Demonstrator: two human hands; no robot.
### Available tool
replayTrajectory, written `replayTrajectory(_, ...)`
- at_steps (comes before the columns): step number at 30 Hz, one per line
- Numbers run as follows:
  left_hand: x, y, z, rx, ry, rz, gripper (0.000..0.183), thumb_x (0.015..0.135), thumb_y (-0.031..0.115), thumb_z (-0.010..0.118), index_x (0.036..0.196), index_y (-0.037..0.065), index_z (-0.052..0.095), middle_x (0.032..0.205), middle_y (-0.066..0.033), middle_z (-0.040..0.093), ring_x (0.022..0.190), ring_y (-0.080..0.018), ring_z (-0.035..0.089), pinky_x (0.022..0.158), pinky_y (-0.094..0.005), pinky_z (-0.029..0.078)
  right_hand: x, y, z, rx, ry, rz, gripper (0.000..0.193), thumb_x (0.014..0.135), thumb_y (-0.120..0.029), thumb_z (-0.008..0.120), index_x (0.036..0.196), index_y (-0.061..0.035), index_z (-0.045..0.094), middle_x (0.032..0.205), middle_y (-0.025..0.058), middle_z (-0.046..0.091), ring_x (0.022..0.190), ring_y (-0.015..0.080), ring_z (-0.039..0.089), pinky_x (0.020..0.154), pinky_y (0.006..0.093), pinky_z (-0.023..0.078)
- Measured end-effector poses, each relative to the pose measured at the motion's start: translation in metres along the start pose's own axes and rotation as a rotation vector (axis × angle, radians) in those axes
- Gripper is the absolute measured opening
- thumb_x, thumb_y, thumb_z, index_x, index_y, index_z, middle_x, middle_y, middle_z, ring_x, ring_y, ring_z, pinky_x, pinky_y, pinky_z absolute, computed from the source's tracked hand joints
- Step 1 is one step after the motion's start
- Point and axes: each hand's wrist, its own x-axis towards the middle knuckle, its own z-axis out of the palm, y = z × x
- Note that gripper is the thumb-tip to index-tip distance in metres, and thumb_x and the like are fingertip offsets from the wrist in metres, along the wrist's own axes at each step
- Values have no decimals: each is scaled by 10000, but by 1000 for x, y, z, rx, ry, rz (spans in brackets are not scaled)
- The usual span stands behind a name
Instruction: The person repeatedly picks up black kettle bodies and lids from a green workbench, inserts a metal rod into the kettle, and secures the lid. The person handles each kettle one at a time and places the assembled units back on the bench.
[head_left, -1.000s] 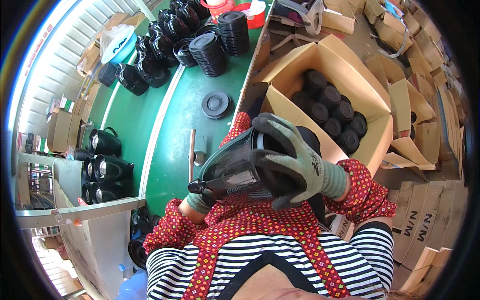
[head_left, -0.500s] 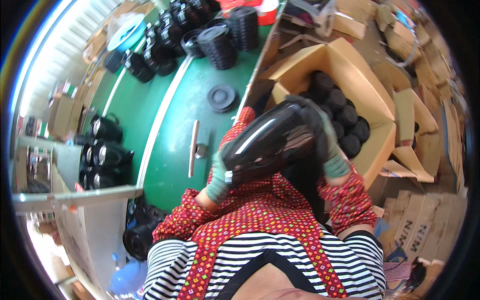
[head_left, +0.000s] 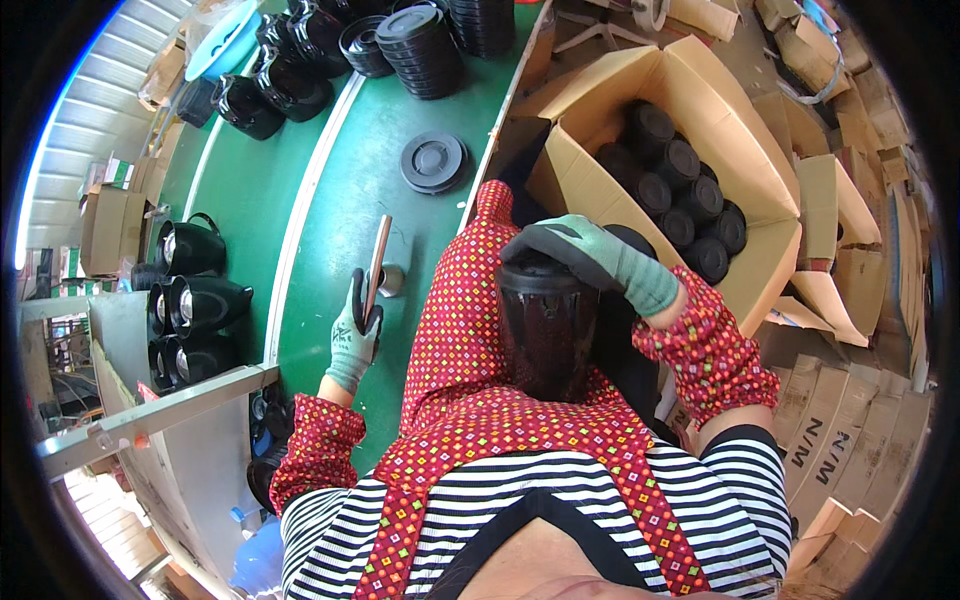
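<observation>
On my lap stands a glossy black jug body (head_left: 552, 335), roughly upright, with a ridged band near its upper end. My right hand (head_left: 585, 250), in a green and black glove, is closed over that upper end and hides its top. Out to the left, my gloved left hand (head_left: 357, 335) grips the lower end of a thin brown rod (head_left: 379, 258) above the green table. A small metal cylinder (head_left: 391, 280) stands close beside the rod; whether the two are joined I cannot tell. Flat black round discs (head_left: 434, 162) lie farther along the table.
An open cardboard box (head_left: 745, 130) at my right holds several black cylindrical parts (head_left: 690, 195). Black jugs (head_left: 205, 305) stand at the table's left. Stacked black rings (head_left: 420, 55) and more jugs (head_left: 290, 80) are at the far end. A metal rail (head_left: 160, 415) runs at near left.
The jug body has gone from lying tilted between both hands to upright on my lap. My left hand has let go of it and taken hold of the rod, which was lying on the table.
</observation>
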Motion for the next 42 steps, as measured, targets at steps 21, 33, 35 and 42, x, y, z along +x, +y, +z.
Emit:
replayTrajectory(21, 91, 288, -42, -186, -486, 958, 778, 814, 452, 844, 1378, -26, 600, 1249, -240, 652, 1141, -333, 672, 986, -433, 540, 40, 34, -11, -16, 275, -489, 301, 992, -190, 631, 1226, -11, 689, 1202, 164, 674, 1183, 374, 606, 1089, 480, 441)
replayTrajectory(33, 52, 352, 56, 376, -390, 832, 491, 832, 302, 713, 1237, 27, 680, 1057, -121, 666, 990, -302, 670, 928, -427, 545, 9, 11, -10, -28, 317, -455, 264, 1003, -163, 610, 1217, -15, 654, 1210, 167, 634, 1199, 382, 591, 1104, 503, 430)
replayTrajectory(35, 52, 343, 49, 213, -362, 889, 474, 792, 309, 728, 1186, 48, 702, 1052, -111, 666, 988, -292, 669, 920, -424, 544, 15, 14, -4, -24, 341, -481, 261, 998, -171, 608, 1202, -14, 650, 1197, 170, 629, 1187, 387, 592, 1095, 511, 433)
replayTrajectory(42, 68, 284, 27, -644, -526, 1077, 269, 870, 333, 696, 891, 65, 708, 891, -88, 646, 824, -296, 650, 871, -488, 535, 17, 1, -7, -118, 228, -419, 335, 922, -269, 660, 1144, -19, 652, 1100, 168, 627, 1066, 392, 602, 989, 512, 452)
